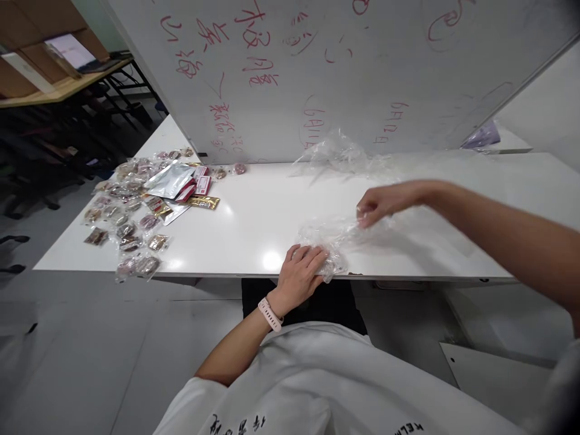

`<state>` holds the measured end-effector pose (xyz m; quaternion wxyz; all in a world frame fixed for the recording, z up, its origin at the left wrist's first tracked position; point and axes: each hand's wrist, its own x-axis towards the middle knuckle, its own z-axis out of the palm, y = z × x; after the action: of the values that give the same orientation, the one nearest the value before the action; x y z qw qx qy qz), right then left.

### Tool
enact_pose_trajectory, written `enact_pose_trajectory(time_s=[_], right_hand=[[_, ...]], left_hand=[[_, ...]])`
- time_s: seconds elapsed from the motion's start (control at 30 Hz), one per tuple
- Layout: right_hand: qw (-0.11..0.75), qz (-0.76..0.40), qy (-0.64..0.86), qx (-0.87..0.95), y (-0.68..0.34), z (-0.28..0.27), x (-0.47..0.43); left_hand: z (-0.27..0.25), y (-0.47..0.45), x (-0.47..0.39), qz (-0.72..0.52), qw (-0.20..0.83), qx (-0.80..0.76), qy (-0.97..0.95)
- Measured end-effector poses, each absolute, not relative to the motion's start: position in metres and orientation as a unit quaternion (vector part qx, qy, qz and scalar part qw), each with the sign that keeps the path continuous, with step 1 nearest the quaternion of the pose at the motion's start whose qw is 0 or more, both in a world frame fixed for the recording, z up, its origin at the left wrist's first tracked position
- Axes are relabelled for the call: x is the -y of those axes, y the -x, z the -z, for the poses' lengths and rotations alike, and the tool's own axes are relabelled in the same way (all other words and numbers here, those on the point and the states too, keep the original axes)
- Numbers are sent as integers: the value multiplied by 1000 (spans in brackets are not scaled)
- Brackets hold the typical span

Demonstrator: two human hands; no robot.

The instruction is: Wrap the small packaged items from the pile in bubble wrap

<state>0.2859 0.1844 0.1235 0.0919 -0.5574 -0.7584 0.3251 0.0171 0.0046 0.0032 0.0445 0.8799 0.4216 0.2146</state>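
A clear plastic bag [338, 232] lies crumpled near the front edge of the white table [254, 217]. My left hand [301, 272] presses flat on the bag's near left end at the table edge. My right hand [378, 205] pinches the bag's far right part between fingertips, with the arm reaching in from the right. A pink watch sits on my left wrist.
A heap of small wrapped snack packets [131, 217] with a silver pouch [170, 179] and red packets covers the table's left end. More clear plastic [342, 154] lies at the back against a whiteboard [317, 66] with red writing. Desks stand far left.
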Motion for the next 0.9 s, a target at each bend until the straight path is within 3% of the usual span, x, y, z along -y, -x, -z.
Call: enact_pose_trajectory(time_s=[0.07, 0.1, 0.2, 0.27, 0.47, 0.63, 0.8, 0.9], right_hand=[[-2, -260, 595, 760, -297, -160, -212], [-2, -212, 623, 753, -300, -179, -223], [75, -117, 617, 775, -290, -223, -244], [121, -116, 573, 802, -265, -235, -246], [212, -333, 574, 717, -159, -216, -243], [326, -482, 474, 661, -135, -188, -248], [332, -513, 441, 657, -152, -175, -244], [337, -505, 428, 670, -161, -175, -237]], left_hand=[[-3, -17, -5, -213, 49, -424, -879], [-3, -18, -5, -213, 50, -425, -879], [-3, -19, -6, -219, 53, -426, -876], [-3, -20, -7, -223, 53, -422, -877], [-7, -23, -18, -210, 49, -424, -880], [-23, -28, -50, -156, 96, -471, -863], [-46, -34, -95, -114, 207, -455, -859], [-48, -39, -115, -69, 224, -470, -851]])
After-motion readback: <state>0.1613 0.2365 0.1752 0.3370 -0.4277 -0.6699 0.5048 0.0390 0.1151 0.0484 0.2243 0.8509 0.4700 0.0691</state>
